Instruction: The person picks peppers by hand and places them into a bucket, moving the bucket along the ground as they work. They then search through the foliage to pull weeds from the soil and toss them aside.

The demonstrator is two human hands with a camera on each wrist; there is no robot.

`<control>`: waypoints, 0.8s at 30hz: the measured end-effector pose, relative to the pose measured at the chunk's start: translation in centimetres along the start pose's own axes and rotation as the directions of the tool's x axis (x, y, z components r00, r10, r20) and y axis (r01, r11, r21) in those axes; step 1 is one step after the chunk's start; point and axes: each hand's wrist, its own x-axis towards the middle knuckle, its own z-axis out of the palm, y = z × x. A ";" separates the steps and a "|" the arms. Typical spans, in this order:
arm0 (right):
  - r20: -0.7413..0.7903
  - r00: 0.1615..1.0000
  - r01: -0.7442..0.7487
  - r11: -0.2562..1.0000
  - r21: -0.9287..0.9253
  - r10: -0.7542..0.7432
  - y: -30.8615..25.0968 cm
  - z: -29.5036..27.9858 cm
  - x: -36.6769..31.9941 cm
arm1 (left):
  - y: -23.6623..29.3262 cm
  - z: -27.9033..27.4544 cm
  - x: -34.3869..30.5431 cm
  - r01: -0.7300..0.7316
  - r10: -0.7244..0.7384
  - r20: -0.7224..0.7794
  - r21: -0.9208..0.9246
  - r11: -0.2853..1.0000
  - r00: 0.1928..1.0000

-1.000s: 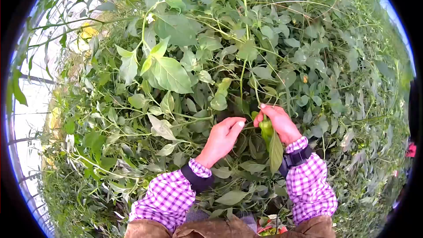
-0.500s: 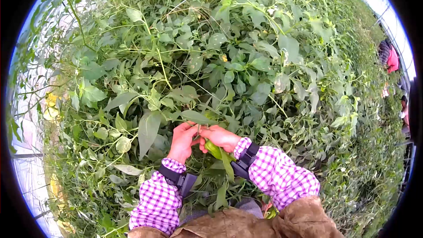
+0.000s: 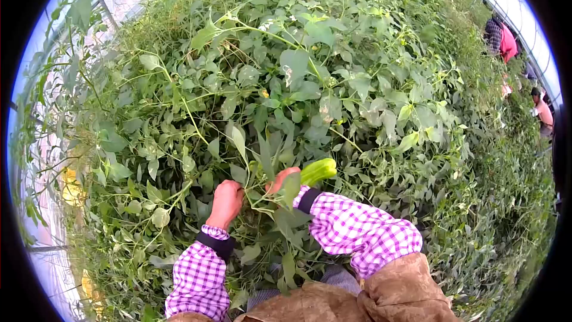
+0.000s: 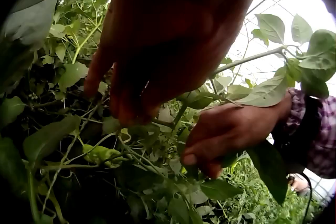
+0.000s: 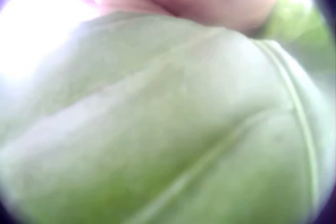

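A pale green pepper (image 3: 319,171) sticks out past the right hand (image 3: 283,180), which holds it among leafy stems. A large leaf (image 3: 291,188) partly covers that hand and fills most of the right wrist view. The left hand (image 3: 226,203) reaches into the foliage a short way to the left. From its wrist view, the left hand's fingers (image 4: 94,79) point down, fairly straight, with the tips in shadow among thin stems. Close below those tips hangs another small, wrinkled green pepper (image 4: 102,154). The right hand's curled fingers (image 4: 210,148) show beside a branch there.
Dense pepper plants (image 3: 381,101) surround both hands. Thin branches (image 4: 252,58) cross between the hands in the left wrist view. A pale greenhouse wall (image 3: 47,214) runs along the left. Other people (image 3: 506,42) are at the far right.
The hands came together around the pepper's stem and are now slightly apart again. The pepper has swung from hanging below the right hand to pointing right. The head view has shifted.
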 end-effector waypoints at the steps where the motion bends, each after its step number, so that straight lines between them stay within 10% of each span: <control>1: 0.237 0.953 -0.036 0.851 -0.524 0.187 -4.7 -7.6 -1.3 | -2.0 -0.2 0.1 0.040 -0.041 0.016 0.064 0.997 0.999; 2: 0.029 0.993 0.118 0.993 -0.011 -0.118 -7.5 -17.3 -7.6 | -3.2 -0.9 -0.2 0.076 -0.075 -0.019 0.048 0.996 0.997; 4: 0.433 0.882 -0.154 0.983 -0.103 0.184 -9.8 -23.5 -10.0 | -7.1 -1.1 -0.8 0.221 -0.248 -0.045 -0.318 0.922 0.968; 7: 0.267 0.934 -0.310 0.911 0.273 0.238 -5.7 -24.1 -17.4 | -11.9 -1.9 -2.2 0.275 -0.426 0.045 -0.823 0.497 0.904; 8: 0.245 0.931 -0.343 0.879 0.331 0.271 -3.6 -23.6 -20.3 | -8.7 -3.0 -2.0 0.369 -0.625 0.050 -0.842 0.393 0.779; 12: 0.112 0.771 -0.621 0.700 0.353 0.627 0.6 -22.0 -33.6 | -8.9 -3.0 -2.7 0.483 -0.689 0.014 -0.722 0.495 0.725; 18: 0.094 0.454 -0.842 0.393 0.370 0.886 2.4 -14.7 -51.5 | 4.2 -0.8 -4.3 0.001 -0.026 -0.103 -0.241 0.970 0.994; 24: 0.060 0.214 -0.903 0.174 0.392 0.975 -0.2 -9.2 -59.4 | 11.2 7.0 -7.6 -0.518 0.292 0.574 0.279 0.808 0.765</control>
